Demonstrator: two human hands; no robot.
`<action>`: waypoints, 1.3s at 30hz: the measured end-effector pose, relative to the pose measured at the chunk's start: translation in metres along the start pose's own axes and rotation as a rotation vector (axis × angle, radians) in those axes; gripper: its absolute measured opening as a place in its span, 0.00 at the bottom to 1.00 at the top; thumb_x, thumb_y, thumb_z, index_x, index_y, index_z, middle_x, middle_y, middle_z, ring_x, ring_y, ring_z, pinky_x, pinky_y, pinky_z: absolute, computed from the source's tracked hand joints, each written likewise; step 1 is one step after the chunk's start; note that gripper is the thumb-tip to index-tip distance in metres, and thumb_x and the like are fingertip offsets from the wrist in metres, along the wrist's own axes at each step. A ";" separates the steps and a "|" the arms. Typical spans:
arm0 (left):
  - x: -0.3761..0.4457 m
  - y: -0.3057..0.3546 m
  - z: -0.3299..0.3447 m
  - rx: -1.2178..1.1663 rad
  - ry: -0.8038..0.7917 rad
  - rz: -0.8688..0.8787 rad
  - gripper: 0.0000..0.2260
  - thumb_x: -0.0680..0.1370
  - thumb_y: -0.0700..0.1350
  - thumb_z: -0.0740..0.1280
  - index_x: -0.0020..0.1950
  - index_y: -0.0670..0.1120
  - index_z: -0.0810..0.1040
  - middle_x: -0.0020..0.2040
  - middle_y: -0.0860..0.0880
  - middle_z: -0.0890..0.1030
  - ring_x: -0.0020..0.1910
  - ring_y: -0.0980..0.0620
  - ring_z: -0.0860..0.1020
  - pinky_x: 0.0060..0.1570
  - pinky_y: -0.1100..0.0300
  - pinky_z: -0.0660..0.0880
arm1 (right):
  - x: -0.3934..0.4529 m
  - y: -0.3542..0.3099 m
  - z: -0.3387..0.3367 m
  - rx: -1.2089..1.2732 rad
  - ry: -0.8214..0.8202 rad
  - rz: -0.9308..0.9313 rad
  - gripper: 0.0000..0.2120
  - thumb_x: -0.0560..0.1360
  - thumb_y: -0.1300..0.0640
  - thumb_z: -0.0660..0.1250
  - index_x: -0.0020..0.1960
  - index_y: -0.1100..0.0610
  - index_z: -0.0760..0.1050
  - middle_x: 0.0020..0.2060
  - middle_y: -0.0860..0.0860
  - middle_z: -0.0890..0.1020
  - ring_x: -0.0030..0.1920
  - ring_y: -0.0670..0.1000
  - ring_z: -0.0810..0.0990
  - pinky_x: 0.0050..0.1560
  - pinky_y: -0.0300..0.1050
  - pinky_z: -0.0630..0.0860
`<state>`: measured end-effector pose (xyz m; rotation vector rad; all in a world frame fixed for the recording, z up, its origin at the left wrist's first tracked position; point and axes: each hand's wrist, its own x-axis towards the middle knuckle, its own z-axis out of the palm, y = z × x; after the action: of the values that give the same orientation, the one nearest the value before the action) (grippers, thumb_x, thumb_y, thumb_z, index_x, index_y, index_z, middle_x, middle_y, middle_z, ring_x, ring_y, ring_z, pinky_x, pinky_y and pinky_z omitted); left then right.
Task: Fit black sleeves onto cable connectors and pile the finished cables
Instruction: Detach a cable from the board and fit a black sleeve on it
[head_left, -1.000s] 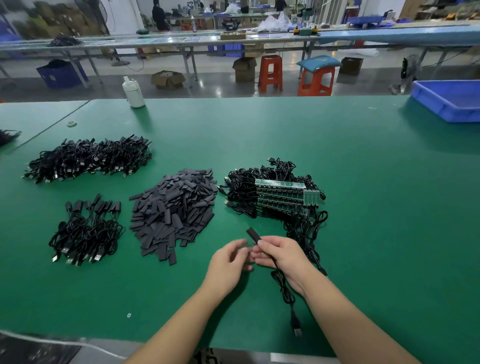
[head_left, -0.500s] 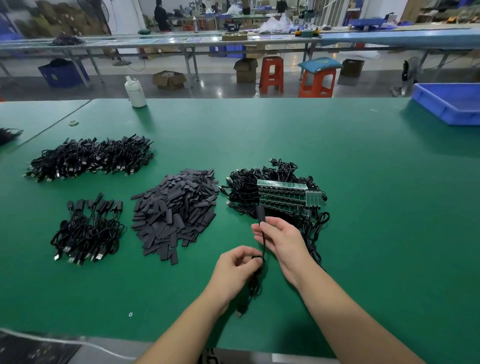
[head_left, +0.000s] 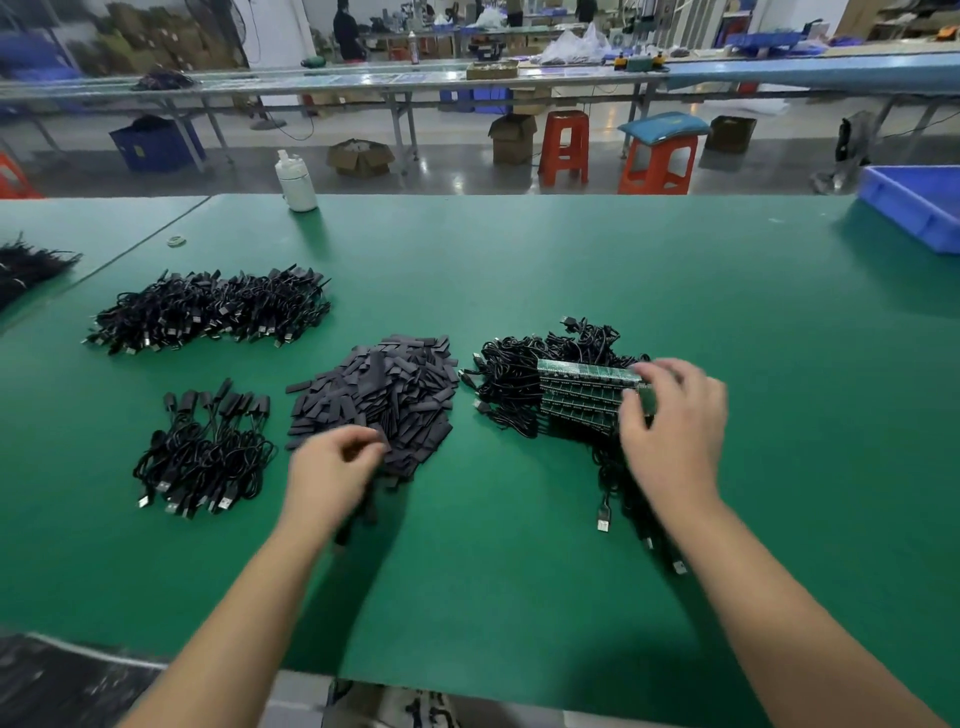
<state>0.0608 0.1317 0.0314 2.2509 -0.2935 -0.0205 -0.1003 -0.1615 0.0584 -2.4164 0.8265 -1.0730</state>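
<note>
Four piles (head_left: 378, 397) on green table (head_left: 519, 260), stools (head_left: 563, 148) behind.

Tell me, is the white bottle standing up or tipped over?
Standing up. The white bottle sits on its base at the table's far edge, cap on top.

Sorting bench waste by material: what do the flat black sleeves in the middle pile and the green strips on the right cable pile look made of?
Flat black sleeves: thin matte plastic or rubbery tubing, dull, flattened, probably heat-shrink. Green strips: likely glossy circuit board, rigid, gridded; uncertain.
</note>
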 end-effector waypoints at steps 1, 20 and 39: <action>0.015 -0.014 -0.015 0.084 0.081 -0.006 0.06 0.75 0.45 0.73 0.51 0.52 0.85 0.43 0.56 0.83 0.37 0.65 0.77 0.41 0.68 0.73 | 0.008 0.008 -0.003 -0.065 -0.040 0.072 0.19 0.78 0.52 0.66 0.68 0.55 0.74 0.66 0.56 0.74 0.68 0.59 0.67 0.70 0.56 0.63; 0.061 -0.139 -0.048 0.912 -0.143 0.013 0.25 0.77 0.30 0.57 0.73 0.43 0.69 0.77 0.46 0.63 0.79 0.48 0.52 0.73 0.50 0.63 | 0.026 0.043 -0.002 0.216 -0.338 0.438 0.14 0.78 0.55 0.69 0.64 0.52 0.78 0.42 0.47 0.76 0.40 0.47 0.74 0.38 0.42 0.73; 0.016 0.056 0.030 0.049 -0.227 0.342 0.13 0.79 0.48 0.67 0.63 0.55 0.80 0.51 0.58 0.84 0.39 0.67 0.80 0.46 0.66 0.78 | 0.014 0.001 -0.035 0.280 -0.494 0.165 0.02 0.79 0.53 0.68 0.50 0.46 0.78 0.42 0.38 0.80 0.45 0.37 0.78 0.38 0.33 0.68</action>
<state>0.0610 0.0706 0.0559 2.2198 -0.8045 -0.0894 -0.1198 -0.1745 0.0883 -2.1869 0.6396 -0.4581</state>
